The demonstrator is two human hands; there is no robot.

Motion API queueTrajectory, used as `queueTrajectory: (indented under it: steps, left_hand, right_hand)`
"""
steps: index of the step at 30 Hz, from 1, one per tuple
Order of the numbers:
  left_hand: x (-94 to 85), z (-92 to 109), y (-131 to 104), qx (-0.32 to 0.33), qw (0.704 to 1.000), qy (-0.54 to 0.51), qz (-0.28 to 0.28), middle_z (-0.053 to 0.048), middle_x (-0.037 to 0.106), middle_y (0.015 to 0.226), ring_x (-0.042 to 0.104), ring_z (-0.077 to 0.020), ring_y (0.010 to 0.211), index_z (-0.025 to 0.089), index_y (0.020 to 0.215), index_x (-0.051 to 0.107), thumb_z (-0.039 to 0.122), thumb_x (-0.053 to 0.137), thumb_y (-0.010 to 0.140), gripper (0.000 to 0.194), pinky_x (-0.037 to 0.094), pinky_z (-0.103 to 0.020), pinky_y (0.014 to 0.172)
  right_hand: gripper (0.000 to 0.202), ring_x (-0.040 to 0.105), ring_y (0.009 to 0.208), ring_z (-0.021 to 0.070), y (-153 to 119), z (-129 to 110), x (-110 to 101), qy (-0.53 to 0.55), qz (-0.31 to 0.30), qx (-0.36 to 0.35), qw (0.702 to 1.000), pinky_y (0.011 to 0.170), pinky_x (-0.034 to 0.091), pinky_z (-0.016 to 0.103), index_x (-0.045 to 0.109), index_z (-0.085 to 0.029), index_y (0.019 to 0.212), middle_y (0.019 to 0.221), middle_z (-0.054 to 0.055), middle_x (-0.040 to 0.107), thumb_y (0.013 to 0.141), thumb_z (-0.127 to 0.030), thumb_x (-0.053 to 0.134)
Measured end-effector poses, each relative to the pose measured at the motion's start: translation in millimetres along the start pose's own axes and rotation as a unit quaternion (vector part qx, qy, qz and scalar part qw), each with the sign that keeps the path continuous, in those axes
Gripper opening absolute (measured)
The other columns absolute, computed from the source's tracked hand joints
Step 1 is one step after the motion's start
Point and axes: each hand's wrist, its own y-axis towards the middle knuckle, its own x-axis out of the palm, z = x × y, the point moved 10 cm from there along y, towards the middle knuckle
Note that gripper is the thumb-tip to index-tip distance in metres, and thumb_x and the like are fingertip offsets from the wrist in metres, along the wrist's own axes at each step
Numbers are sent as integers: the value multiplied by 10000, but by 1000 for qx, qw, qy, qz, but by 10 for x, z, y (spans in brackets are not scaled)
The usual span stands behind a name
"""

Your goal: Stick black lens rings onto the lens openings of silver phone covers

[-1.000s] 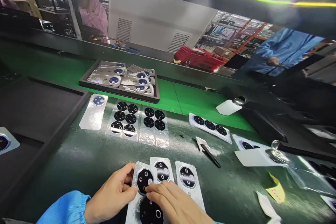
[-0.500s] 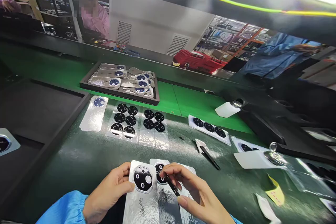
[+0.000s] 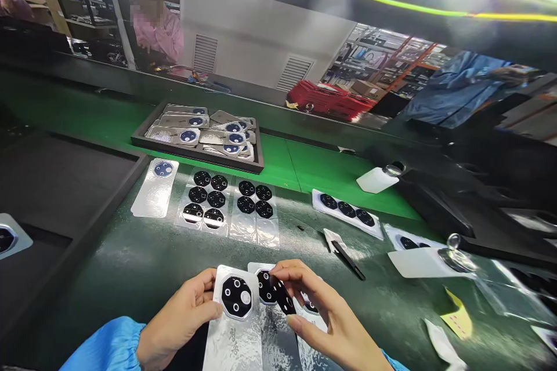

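Observation:
My left hand (image 3: 180, 316) grips the left edge of a silver phone back panel (image 3: 235, 336), which has a black octagonal camera area with ringed holes near its top. Between thumb and fingers, my right hand (image 3: 319, 310) pinches a thin black camera lens cover (image 3: 283, 297) with several holes, tilted and seen partly from its side. Behind that cover lies a second silver panel (image 3: 274, 330), overlapping the first one. A third panel (image 3: 308, 333) is partly hidden under my right hand.
Clear sheets (image 3: 204, 223) of black round covers lie mid-bench. Behind them sits a dark tray (image 3: 196, 156) of panels. At right are tweezers (image 3: 348, 261), a white strip with covers (image 3: 348, 223), dispenser bottles (image 3: 418, 264) and yellow paper (image 3: 456, 316). A co-worker's blue sleeve (image 3: 456, 90) shows beyond.
My right hand has turned the black lens cover, so more of its face and holes shows. The fingers shifted slightly upward. My left hand and its panel stay nearly still.

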Motion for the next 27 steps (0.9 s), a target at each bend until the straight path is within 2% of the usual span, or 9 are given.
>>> queueTrajectory:
  steps: [4, 8, 14, 19, 27]
  left_hand:
    - [-13, -9, 2, 1, 1000, -2, 0, -65, 669, 1189, 633, -225, 1042, 180, 1181, 599, 128, 601, 748, 436, 431, -366, 943]
    - [-16, -7, 12, 8, 1000, -2, -2, -67, 675, 1161, 632, -230, 1041, 176, 1172, 603, 145, 605, 759, 414, 429, -368, 940]
    - [31, 18, 0, 7, 1000, 12, -4, -54, 682, 1108, 616, -233, 1066, 178, 1165, 584, 144, 585, 766, 400, 421, -360, 932]
    - [50, 33, 5, 19, 1000, 17, -11, -45, 677, 1071, 601, -226, 1054, 173, 1121, 583, 147, 571, 753, 369, 408, -363, 939]
    - [60, 25, -12, 9, 1000, 15, -14, -46, 658, 1065, 593, -214, 993, 171, 1107, 584, 164, 565, 741, 367, 408, -358, 911]
  right_hand:
    - [293, 537, 860, 173, 43, -41, -10, -17, 0, 5, 1000, 700, 429, 295, 534, -271, 1155, 1158, 54, 537, 864, -279, 568]
    - [299, 539, 848, 164, 96, -134, 9, -51, 7, -19, 999, 682, 447, 283, 521, -255, 1131, 1128, 49, 545, 839, -231, 581]
    - [428, 541, 959, 173, 157, -269, 243, -131, -17, -59, 989, 833, 479, 315, 471, -233, 1164, 1162, 53, 525, 776, -115, 608]
    - [524, 546, 1071, 190, 207, -314, 482, -169, -63, -54, 982, 904, 483, 328, 472, -216, 1165, 1234, 70, 493, 695, -28, 610]
    - [465, 554, 1058, 210, 240, -318, 565, -184, -89, -41, 978, 886, 510, 372, 479, -202, 1151, 1240, 94, 470, 729, -50, 604]
